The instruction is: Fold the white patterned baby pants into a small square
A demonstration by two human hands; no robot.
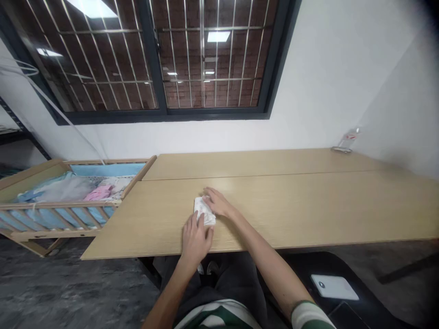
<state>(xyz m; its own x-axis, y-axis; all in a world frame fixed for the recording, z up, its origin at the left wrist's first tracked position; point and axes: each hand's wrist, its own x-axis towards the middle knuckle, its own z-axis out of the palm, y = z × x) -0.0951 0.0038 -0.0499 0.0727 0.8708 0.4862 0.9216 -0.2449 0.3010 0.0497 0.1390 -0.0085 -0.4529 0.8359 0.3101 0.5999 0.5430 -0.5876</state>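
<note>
A small folded white cloth (204, 212) lies on the wooden table (308, 205) near its front edge. My left hand (195, 237) lies flat on the table with its fingertips pressing the cloth's near edge. From the far right side, my right hand (217, 202) rests on top of the cloth, fingers stretched out over it. Both hands press the cloth rather than grip it.
A wooden baby cot (61, 201) with blue bedding and pink and white clothes stands against the table's left end. A small clear stand (345, 141) sits at the far right by the wall. A white device (334, 287) lies on a dark seat at lower right.
</note>
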